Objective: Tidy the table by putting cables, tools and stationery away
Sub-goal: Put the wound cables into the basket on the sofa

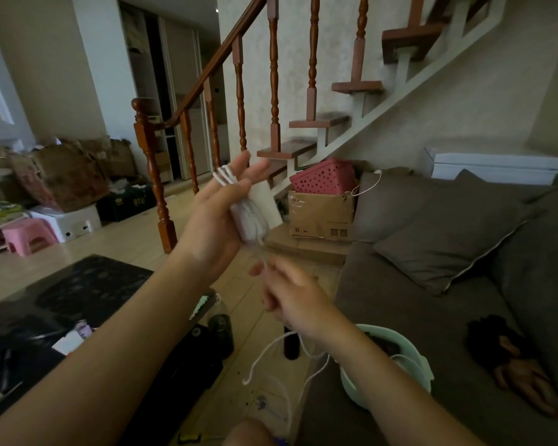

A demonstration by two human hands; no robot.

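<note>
My left hand point(221, 207) is raised in front of me, palm toward me, fingers straight. A white cable point(250, 217) is wound in several loops round its fingers, forming a bundle against the palm. Below it, my right hand point(290, 297) pinches the free run of the same cable, which hangs down past my wrist in loose loops point(271, 355) toward the floor. The right hand is blurred.
A dark glass table point(87, 294) at lower left carries small tools, papers and stationery. A mint green basin point(422, 368) sits on the brown sofa point(448, 284) at right. A dark bottle point(221, 333) stands on the floor. Stairs, boxes and a pink stool lie beyond.
</note>
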